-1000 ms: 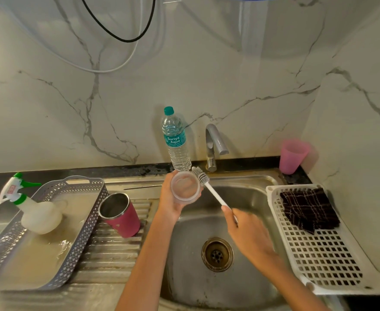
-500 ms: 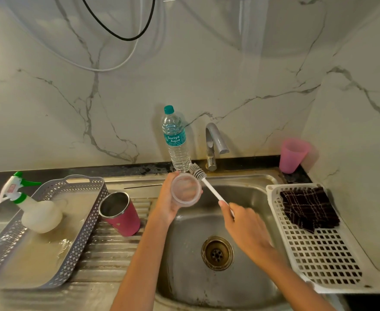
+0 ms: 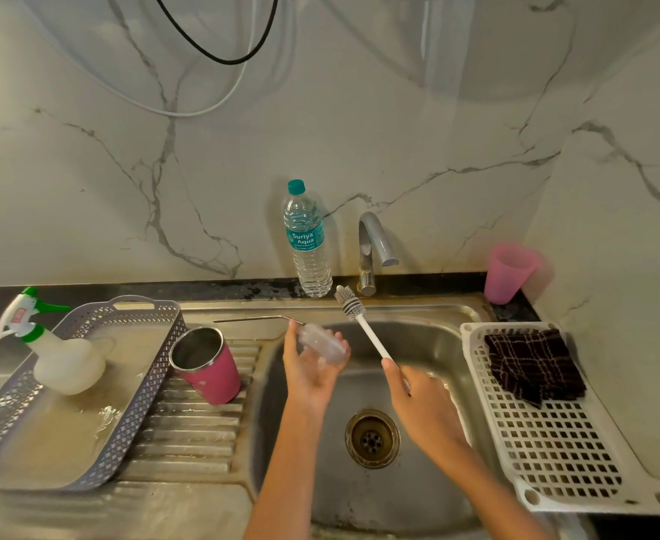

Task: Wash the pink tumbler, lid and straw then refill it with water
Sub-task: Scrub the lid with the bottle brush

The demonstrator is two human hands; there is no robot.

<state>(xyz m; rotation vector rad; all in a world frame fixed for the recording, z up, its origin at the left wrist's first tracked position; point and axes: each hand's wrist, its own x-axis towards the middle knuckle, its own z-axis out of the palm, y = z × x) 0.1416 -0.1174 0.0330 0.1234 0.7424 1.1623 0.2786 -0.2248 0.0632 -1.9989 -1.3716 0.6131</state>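
The pink tumbler (image 3: pixel 207 366) stands tilted on the ribbed drainboard left of the sink, its steel mouth open toward me. A metal straw (image 3: pixel 256 318) lies along the sink's back rim. My left hand (image 3: pixel 311 362) holds the clear round lid (image 3: pixel 323 344) over the basin's left side, tipped nearly edge-on and blurred. My right hand (image 3: pixel 424 403) grips the white handle of a bottle brush (image 3: pixel 359 319), whose grey bristle head points up and away, just below the tap and apart from the lid.
The steel sink (image 3: pixel 418 317) has a drain (image 3: pixel 372 438) and a tap (image 3: pixel 371 247) at the back. A water bottle (image 3: pixel 308 243) stands left of the tap, a pink cup (image 3: pixel 509 272) at the right corner. Grey tray (image 3: pixel 137 403) with spray bottle (image 3: pixel 53 352) left; white rack (image 3: pixel 562 454) with dark cloth (image 3: pixel 535 364) right.
My left hand has turned the lid from facing me to nearly edge-on and lowered it. The brush head has lifted off the lid's rim and drawn away to the right.
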